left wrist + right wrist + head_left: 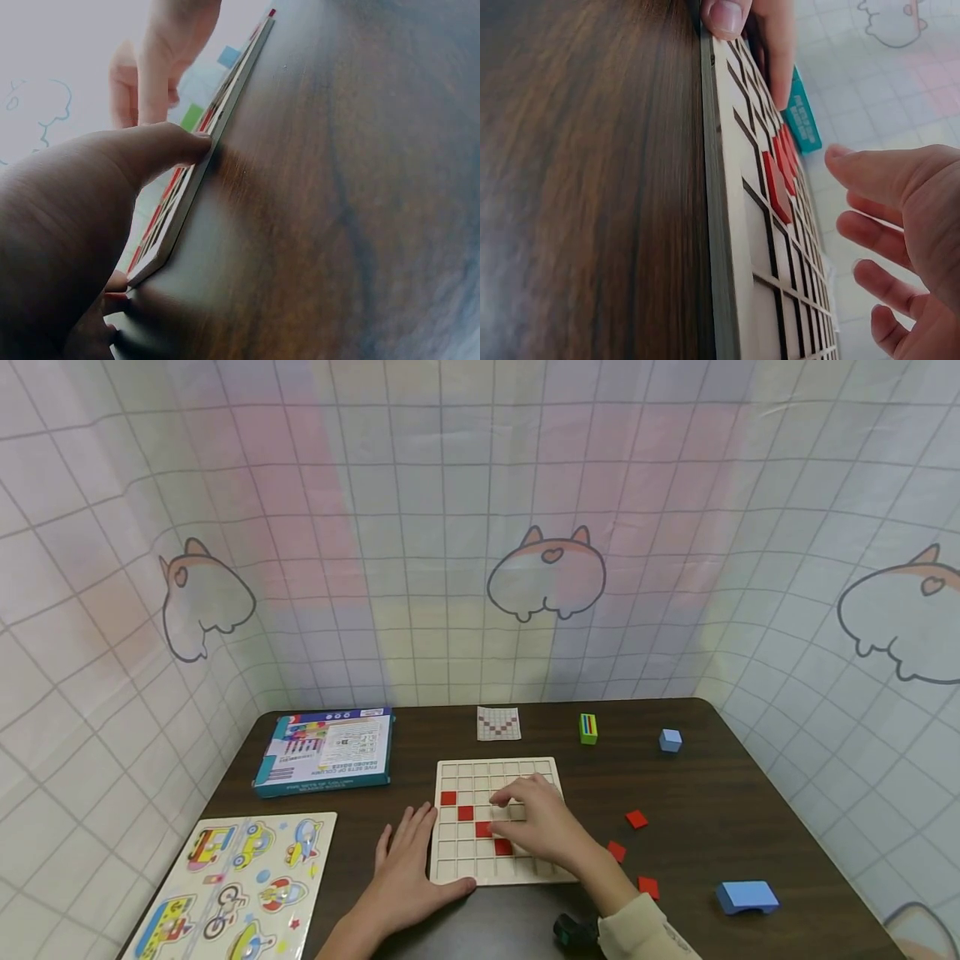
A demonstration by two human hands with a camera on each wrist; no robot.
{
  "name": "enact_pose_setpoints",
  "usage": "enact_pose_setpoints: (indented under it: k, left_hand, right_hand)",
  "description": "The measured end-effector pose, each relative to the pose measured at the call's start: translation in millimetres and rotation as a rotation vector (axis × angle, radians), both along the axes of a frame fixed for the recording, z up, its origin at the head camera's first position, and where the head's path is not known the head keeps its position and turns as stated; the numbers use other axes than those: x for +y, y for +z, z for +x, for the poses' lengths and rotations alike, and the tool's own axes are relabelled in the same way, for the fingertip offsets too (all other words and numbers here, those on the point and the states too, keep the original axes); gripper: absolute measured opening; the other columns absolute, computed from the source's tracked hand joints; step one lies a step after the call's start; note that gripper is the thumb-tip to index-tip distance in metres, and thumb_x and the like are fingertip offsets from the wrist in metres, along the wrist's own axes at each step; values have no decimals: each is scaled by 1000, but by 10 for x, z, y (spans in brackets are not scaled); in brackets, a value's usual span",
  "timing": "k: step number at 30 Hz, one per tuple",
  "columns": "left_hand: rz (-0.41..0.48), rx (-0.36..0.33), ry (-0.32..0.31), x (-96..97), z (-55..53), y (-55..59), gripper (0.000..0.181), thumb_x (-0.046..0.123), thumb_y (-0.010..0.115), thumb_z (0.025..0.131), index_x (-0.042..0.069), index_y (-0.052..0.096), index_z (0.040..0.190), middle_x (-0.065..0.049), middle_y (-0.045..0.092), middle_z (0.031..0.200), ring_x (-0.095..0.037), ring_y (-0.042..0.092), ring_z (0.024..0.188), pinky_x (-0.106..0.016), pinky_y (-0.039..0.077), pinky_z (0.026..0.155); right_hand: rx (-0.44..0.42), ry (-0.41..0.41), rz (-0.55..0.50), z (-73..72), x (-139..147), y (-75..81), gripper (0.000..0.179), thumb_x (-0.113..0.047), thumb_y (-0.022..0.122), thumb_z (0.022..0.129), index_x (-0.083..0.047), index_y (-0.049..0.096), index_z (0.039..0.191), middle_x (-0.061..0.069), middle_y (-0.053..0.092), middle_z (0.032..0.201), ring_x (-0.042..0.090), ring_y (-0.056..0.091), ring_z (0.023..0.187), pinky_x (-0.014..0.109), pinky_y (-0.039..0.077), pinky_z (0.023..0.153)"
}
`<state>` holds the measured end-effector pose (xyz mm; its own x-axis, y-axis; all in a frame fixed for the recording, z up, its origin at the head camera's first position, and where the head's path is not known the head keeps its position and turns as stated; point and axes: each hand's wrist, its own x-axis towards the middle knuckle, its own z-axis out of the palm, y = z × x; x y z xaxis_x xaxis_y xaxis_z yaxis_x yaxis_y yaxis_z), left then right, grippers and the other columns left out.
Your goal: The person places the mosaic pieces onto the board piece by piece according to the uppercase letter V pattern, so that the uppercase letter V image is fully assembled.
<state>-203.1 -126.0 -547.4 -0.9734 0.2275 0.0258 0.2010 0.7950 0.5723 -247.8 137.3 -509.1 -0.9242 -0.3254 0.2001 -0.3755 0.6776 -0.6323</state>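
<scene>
A pale wooden grid board (495, 767) lies flat on the table, with several red square tiles (465, 813) set in its cells in a diagonal line. My left hand (408, 864) rests at the board's near left corner; its thumb (176, 142) touches the near edge, and its fairly straight fingers lie along the left side. Over the board's right half hovers my right hand (543, 818), fingers loosely bent. In the right wrist view its thumb (885, 172) and fingers stand apart with nothing between them. Three loose red tiles (637, 819) lie right of the board.
Behind the board lies a pattern card (498, 724). A boxed set (326, 756) and a picture puzzle board (303, 881) occupy the left. On the right are a green striped block (588, 729), a blue cube (671, 741) and a blue arch block (747, 897).
</scene>
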Motion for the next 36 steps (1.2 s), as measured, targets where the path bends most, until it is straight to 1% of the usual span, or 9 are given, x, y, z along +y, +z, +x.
enact_pose_setpoints:
  k: [2, 5, 9, 12, 19, 23, 28, 32, 36]
  left_hand:
    - [5, 1, 0, 0, 4, 6, 131, 86, 82, 77, 15, 33, 175, -10, 31, 184, -42, 17, 173, -74, 6, 134]
    - [8, 4, -1, -1, 3, 7, 131, 85, 82, 77, 15, 33, 175, -10, 31, 183, -42, 18, 173, -75, 6, 134]
    - [9, 10, 2, -5, 4, 5, 130, 84, 84, 77, 15, 34, 175, -11, 32, 183, -43, 18, 173, -75, 7, 134]
    - [8, 6, 4, -5, 7, 6, 130, 84, 84, 77, 16, 33, 175, -10, 31, 183, -42, 18, 173, -74, 6, 134]
    - [3, -1, 5, 3, 4, 15, 130, 85, 83, 77, 16, 32, 176, -9, 30, 184, -42, 17, 173, -74, 6, 134]
    - [6, -6, 7, 6, 9, 23, 130, 85, 83, 77, 17, 33, 176, -9, 30, 184, -42, 17, 174, -74, 6, 134]
    - [3, -8, 8, 0, 5, 9, 131, 85, 83, 76, 17, 32, 176, -8, 30, 184, -41, 17, 174, -74, 5, 134]
    - [0, -10, 7, -1, -13, -17, 132, 87, 82, 76, 18, 31, 176, -7, 29, 184, -40, 16, 174, -73, 5, 134]
    - [0, -10, 5, 0, -17, -15, 132, 88, 82, 76, 18, 31, 176, -7, 29, 184, -40, 16, 174, -74, 5, 134]
  right_hand:
    - [0, -5, -6, 29, 30, 16, 31, -31, 91, 93, -18, 83, 120, -2, 79, 118, 19, 57, 120, 56, 47, 109]
    - [5, -8, -13, 69, 78, 39, 29, -29, 91, 93, -17, 82, 119, -1, 80, 117, 21, 58, 120, 57, 45, 110]
    - [17, -25, 0, 114, 156, 51, 27, -27, 91, 92, -19, 83, 116, -3, 80, 116, 16, 56, 114, 52, 44, 106]
    - [22, -40, 12, 151, 232, 54, 28, -28, 92, 91, -20, 83, 116, -5, 80, 118, 14, 55, 113, 50, 43, 105]
    - [24, -63, 44, 239, 445, 32, 32, -31, 94, 91, -23, 81, 119, -6, 79, 118, 16, 55, 116, 50, 43, 104]
    - [37, -69, 38, 298, 573, 18, 35, -32, 94, 91, -24, 81, 121, -9, 78, 119, 15, 55, 116, 52, 44, 105]
    - [51, -75, 55, 358, 707, -14, 37, -33, 94, 91, -24, 81, 124, -15, 76, 123, 14, 55, 117, 49, 45, 103]
    - [51, -101, 71, 415, 795, -26, 39, -33, 96, 89, -24, 81, 125, -15, 76, 125, 14, 54, 117, 47, 45, 101]
    - [77, -111, 79, 471, 877, -31, 40, -33, 96, 89, -25, 81, 125, -16, 75, 124, 12, 54, 115, 45, 50, 99]
